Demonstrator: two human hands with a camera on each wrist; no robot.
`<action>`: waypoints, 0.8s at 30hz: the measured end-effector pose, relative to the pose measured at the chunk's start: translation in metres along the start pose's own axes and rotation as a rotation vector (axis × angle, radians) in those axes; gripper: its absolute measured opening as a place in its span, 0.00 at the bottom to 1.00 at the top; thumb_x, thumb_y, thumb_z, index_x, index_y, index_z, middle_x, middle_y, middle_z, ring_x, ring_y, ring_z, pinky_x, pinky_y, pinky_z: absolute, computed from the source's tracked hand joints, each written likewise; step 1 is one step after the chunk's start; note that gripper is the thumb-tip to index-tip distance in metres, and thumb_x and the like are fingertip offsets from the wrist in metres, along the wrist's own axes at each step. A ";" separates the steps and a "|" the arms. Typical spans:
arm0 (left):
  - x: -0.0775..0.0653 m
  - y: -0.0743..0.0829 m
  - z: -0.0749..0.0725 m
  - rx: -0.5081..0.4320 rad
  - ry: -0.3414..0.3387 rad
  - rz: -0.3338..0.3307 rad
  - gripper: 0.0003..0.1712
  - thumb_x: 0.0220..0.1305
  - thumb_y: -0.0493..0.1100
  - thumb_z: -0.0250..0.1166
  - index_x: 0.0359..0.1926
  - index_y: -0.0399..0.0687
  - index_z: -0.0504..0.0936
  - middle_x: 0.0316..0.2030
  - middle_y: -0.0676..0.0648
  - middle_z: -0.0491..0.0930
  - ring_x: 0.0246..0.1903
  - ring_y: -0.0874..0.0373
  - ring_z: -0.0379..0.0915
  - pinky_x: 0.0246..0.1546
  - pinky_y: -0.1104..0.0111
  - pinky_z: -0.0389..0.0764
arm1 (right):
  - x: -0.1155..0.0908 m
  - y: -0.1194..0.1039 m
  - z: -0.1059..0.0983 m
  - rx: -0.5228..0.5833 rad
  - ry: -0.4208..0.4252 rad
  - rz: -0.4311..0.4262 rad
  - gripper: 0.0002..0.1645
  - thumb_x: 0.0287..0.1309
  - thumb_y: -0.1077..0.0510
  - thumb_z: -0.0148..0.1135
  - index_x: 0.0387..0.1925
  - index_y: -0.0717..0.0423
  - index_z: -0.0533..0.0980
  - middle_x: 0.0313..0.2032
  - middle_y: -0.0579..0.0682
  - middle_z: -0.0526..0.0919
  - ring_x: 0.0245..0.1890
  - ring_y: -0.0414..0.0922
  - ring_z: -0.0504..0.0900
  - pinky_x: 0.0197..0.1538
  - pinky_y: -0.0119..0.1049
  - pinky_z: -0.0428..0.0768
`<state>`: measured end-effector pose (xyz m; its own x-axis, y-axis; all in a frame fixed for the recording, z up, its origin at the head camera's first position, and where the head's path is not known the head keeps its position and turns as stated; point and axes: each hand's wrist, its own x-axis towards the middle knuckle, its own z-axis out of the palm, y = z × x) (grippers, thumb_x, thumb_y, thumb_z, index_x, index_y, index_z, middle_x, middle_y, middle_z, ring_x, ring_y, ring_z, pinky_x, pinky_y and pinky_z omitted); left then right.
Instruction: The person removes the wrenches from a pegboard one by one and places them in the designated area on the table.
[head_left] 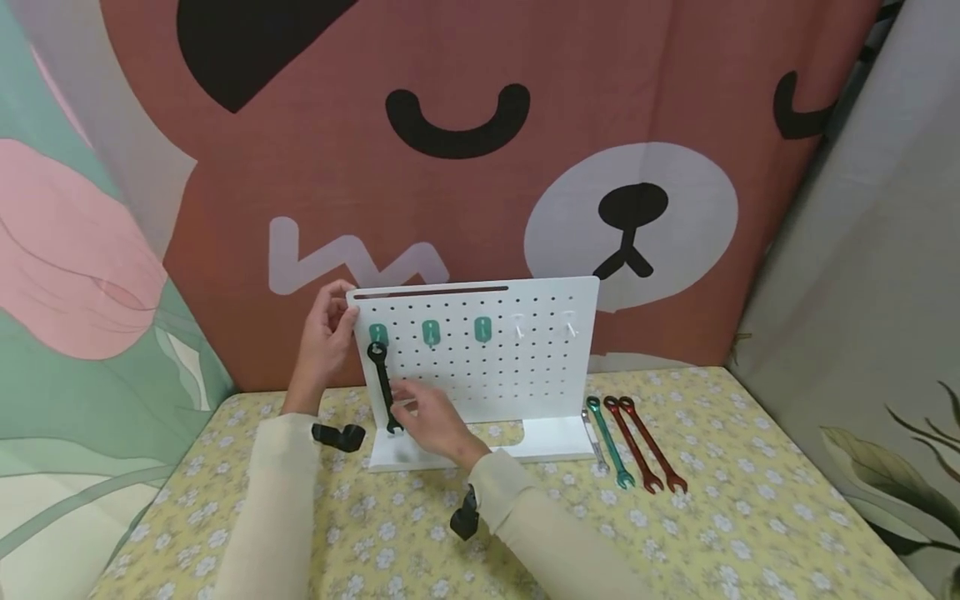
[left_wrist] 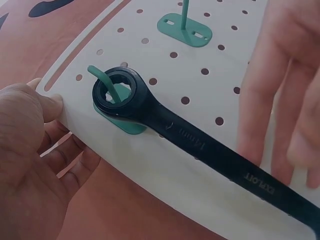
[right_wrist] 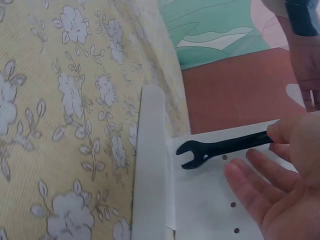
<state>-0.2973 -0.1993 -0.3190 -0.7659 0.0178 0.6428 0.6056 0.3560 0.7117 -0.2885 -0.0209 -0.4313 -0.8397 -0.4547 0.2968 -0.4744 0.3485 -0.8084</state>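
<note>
My left hand [head_left: 330, 321] grips the upper left corner of a white pegboard [head_left: 465, 367], thumb on its front and fingers behind it. A black combination wrench [head_left: 382, 379] hangs by its ring end on the leftmost green hook [left_wrist: 102, 77]; in the left wrist view the hook passes through the ring. Its open-jaw end [right_wrist: 192, 152] points down toward the board's base. Beside the wrench handle is my right hand [head_left: 435, 421], fingertips right at the handle's edge and thumb apart from it in the right wrist view.
Two more green hooks [head_left: 431, 333] and two clear hooks [head_left: 519, 325] line the board. Right of its white base [head_left: 558, 437] lie a silver wrench [head_left: 597, 446], a green wrench [head_left: 611, 442] and two red wrenches [head_left: 636, 446] on the floral tablecloth [head_left: 720, 508]. A printed curtain [head_left: 675, 333] hangs behind.
</note>
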 end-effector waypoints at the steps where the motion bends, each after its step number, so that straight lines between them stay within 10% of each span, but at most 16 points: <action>1: 0.000 0.000 0.000 0.003 0.000 0.002 0.16 0.78 0.29 0.53 0.62 0.29 0.68 0.41 0.27 0.74 0.33 0.35 0.70 0.31 0.71 0.73 | 0.001 0.000 0.002 0.011 0.001 0.000 0.23 0.75 0.62 0.56 0.69 0.57 0.72 0.59 0.51 0.81 0.56 0.44 0.81 0.56 0.34 0.78; 10: -0.001 0.001 -0.001 0.012 -0.001 -0.004 0.16 0.77 0.29 0.53 0.62 0.30 0.68 0.40 0.27 0.75 0.32 0.37 0.70 0.31 0.69 0.74 | 0.003 0.003 0.015 0.058 0.091 0.010 0.07 0.73 0.62 0.60 0.49 0.55 0.79 0.43 0.44 0.83 0.46 0.38 0.81 0.52 0.34 0.78; 24: -0.001 0.001 0.001 0.004 0.009 0.015 0.15 0.78 0.29 0.52 0.61 0.30 0.68 0.39 0.27 0.74 0.32 0.31 0.68 0.30 0.69 0.71 | -0.001 0.004 0.016 0.175 0.077 0.056 0.04 0.71 0.61 0.61 0.45 0.54 0.78 0.40 0.42 0.81 0.42 0.37 0.80 0.48 0.34 0.78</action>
<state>-0.2964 -0.1978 -0.3198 -0.7546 0.0151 0.6561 0.6163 0.3599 0.7005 -0.2855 -0.0320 -0.4423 -0.8845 -0.3724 0.2809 -0.3786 0.2212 -0.8988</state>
